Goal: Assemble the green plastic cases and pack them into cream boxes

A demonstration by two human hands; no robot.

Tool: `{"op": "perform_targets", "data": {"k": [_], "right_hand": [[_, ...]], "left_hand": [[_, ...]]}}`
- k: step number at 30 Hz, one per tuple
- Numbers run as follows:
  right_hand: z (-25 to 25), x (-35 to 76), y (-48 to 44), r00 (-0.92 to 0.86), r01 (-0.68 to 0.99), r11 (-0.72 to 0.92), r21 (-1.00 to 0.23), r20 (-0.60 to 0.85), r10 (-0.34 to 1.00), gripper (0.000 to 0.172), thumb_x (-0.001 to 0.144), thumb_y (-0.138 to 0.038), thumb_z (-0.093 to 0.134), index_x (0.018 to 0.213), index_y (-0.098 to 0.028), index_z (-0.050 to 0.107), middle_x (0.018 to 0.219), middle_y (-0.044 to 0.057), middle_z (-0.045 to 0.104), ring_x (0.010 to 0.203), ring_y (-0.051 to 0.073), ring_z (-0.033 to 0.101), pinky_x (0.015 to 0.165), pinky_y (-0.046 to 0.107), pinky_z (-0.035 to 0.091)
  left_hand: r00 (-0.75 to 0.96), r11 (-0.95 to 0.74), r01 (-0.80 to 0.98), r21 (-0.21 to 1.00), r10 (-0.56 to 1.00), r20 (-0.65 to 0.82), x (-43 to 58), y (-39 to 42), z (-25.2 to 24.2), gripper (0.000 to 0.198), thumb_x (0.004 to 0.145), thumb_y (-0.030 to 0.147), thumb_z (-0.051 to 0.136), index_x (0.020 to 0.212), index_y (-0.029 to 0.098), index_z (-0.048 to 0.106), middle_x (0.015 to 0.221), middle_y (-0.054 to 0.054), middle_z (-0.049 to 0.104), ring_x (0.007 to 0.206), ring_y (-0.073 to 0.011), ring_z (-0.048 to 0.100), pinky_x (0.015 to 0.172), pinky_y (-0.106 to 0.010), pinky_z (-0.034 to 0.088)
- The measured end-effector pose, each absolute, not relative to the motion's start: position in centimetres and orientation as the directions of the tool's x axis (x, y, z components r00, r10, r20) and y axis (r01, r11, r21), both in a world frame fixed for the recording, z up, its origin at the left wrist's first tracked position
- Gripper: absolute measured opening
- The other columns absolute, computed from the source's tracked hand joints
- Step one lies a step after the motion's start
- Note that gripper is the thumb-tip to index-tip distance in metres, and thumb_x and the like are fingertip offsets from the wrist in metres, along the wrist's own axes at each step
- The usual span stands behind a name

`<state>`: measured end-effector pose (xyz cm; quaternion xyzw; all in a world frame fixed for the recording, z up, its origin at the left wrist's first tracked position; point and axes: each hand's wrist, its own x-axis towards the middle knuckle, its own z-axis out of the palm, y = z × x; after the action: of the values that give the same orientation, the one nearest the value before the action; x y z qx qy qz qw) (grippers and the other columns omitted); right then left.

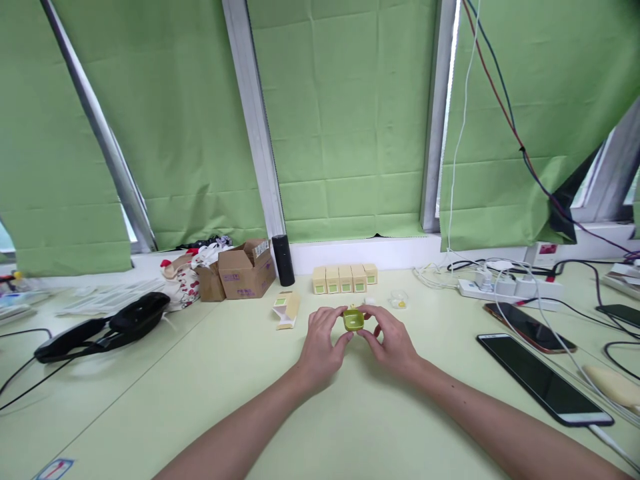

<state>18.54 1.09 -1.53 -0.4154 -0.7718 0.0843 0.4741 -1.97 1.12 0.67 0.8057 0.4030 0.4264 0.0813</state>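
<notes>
Between my two hands is a small olive-green case [354,320], hollow on the side that faces me. My left hand [324,341] pinches its left edge with thumb and finger. On the opposite edge, my right hand [388,337] grips it the same way. Just behind my fingers lies a small white piece [369,301], partly hidden. A clear plastic bag [399,299] with something small and yellow in it rests to the right. Left of my hands an opened cream carton [286,310] lies on the table.
Several small cream boxes [340,279] stand in a row at the back. A brown cardboard box [247,270] and a black cylinder [283,261] stand back left. On the right are phones [545,379], a power strip [515,291] and loose cables. A black headset-like device [107,327] lies left.
</notes>
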Motion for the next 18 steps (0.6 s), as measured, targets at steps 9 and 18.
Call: {"op": "perform_targets", "data": {"k": [9, 18], "right_hand": [[-1.55, 18.31, 1.22, -0.146, 0.48, 0.615, -0.625, 0.635, 0.759, 0.031, 0.099, -0.035, 0.051, 0.129, -0.024, 0.054, 0.126, 0.012, 0.069, 0.105, 0.025, 0.069, 0.076, 0.036, 0.062], [-1.72, 18.15, 1.29, -0.127, 0.442, 0.641, -0.627, 0.664, 0.737, 0.027, 0.102, -0.038, 0.05, 0.125, -0.025, 0.055, 0.114, 0.01, 0.072, 0.097, 0.022, 0.071, 0.067, 0.031, 0.059]], "left_hand": [[0.272, -0.636, 0.549, 0.543, 0.75, 0.603, -1.89, 1.42, 0.36, 0.033, 0.097, 0.022, 0.058, 0.13, 0.026, 0.062, 0.122, -0.007, 0.07, 0.119, -0.026, 0.06, 0.106, -0.044, 0.047], [0.248, -0.606, 0.541, 0.583, 0.778, 0.577, -1.74, 1.26, 0.67, 0.022, 0.099, 0.031, 0.058, 0.117, 0.023, 0.066, 0.112, -0.008, 0.072, 0.111, -0.0268, 0.062, 0.099, -0.044, 0.048]]}}
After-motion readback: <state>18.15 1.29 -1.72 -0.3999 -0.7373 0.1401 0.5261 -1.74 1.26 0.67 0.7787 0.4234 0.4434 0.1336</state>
